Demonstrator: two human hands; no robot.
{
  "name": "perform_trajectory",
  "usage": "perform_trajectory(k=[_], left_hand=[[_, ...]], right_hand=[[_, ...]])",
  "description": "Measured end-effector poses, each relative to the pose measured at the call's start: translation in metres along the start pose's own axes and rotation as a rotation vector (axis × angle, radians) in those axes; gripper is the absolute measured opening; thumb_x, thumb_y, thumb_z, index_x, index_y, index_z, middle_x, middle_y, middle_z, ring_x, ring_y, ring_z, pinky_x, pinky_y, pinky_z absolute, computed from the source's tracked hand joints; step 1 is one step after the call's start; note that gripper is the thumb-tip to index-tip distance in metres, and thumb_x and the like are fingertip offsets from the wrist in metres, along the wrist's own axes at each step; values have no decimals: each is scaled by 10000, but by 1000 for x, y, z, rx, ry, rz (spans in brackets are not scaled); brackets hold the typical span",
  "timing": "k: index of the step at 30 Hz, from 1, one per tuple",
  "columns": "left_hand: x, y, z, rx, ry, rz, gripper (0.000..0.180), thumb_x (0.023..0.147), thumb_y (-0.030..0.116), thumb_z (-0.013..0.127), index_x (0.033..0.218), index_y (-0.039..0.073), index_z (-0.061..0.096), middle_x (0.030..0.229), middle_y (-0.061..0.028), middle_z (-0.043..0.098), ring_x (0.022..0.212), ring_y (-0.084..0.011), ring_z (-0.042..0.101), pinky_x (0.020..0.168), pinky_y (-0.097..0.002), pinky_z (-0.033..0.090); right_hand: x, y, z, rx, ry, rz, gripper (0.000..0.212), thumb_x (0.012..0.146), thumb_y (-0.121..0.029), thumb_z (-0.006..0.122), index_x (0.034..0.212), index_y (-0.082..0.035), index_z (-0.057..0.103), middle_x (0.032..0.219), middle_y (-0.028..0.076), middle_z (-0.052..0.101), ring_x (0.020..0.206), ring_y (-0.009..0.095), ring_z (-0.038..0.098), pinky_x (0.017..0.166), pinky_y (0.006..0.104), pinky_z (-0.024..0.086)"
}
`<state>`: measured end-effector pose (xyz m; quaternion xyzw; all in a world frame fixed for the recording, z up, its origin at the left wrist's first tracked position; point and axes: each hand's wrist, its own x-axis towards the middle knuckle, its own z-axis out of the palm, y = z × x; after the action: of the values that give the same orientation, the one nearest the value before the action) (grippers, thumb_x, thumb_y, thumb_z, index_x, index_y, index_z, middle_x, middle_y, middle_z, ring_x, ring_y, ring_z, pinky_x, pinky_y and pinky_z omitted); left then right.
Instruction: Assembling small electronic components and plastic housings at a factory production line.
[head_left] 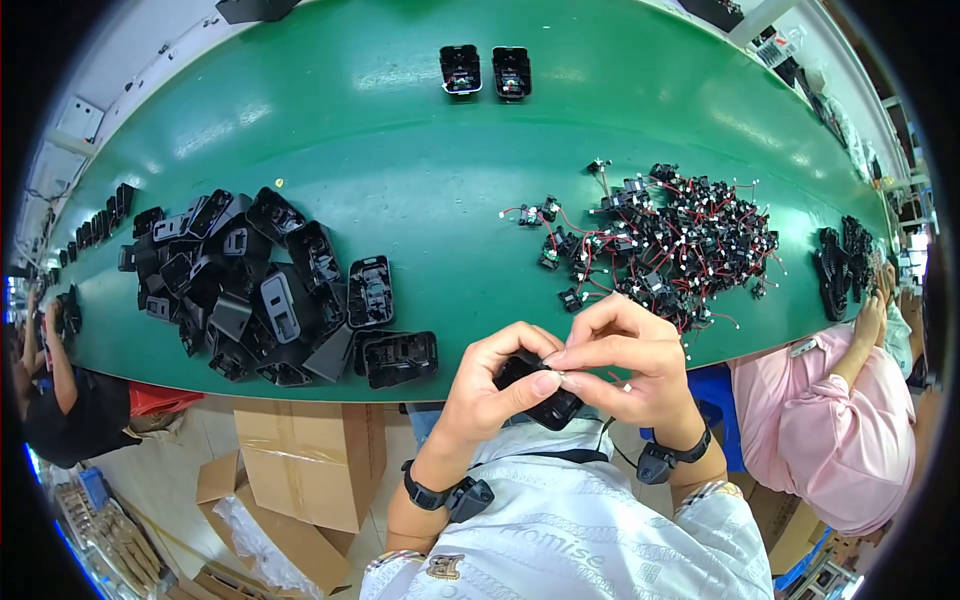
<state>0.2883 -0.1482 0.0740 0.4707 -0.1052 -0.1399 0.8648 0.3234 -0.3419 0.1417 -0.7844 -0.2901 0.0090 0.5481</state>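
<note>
Close to my body at the table's front edge, my left hand [488, 388] is closed round a black plastic housing [556, 410], its thumb lying across the open side. My right hand [632, 358] meets it there, thumb and forefinger pinched together over the housing. What sits in that pinch is mostly hidden; a tiny white connector [627, 387] shows beside the fingers. Beyond my right hand spreads a heap of small black wired modules [675, 240] with red wires and white plugs. To the left lies a pile of black plastic housings [240, 280], some face up, some turned over.
Two housings [511, 73] with parts inside stand at the far side of the green table [420, 170]. A cardboard box [305, 455] is on the floor at left. A person in pink [810, 420] works on the right, another in black [75, 405] on the left.
</note>
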Motion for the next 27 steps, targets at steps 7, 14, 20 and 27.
perform_trajectory(k=[7,14,20,27], left_hand=[[7,12,10,-29,207,-75,628,1105,524,320,906,-14,574,832,-130,670,748,-160,650,731,-290,512],[15,16,7,58,163,-101,647,1115,518,274,874,-12,556,769,-95,632,701,-147,601,671,-289,487],[19,27,3,614,136,-132,652,1102,539,303,838,-4,547,694,-86,566,618,-155,491,602,-312,415],[26,39,10,723,151,-207,508,1100,431,422,919,-20,571,708,-79,505,619,-155,427,572,-336,401]], right_hand=[[-6,-7,-9,24,8,5,241,710,-113,898,941,-113,830,863,38,696,738,170,664,647,287,529],[-14,-14,8,-358,-146,-230,295,618,-60,858,901,-129,811,901,-5,667,756,195,605,641,313,502],[-11,-17,6,-507,-194,-307,357,554,-48,806,907,-98,791,907,9,606,745,203,583,616,320,477],[-12,-6,15,-559,-155,-347,333,577,-18,844,897,-76,773,878,24,583,716,190,572,585,320,436]])
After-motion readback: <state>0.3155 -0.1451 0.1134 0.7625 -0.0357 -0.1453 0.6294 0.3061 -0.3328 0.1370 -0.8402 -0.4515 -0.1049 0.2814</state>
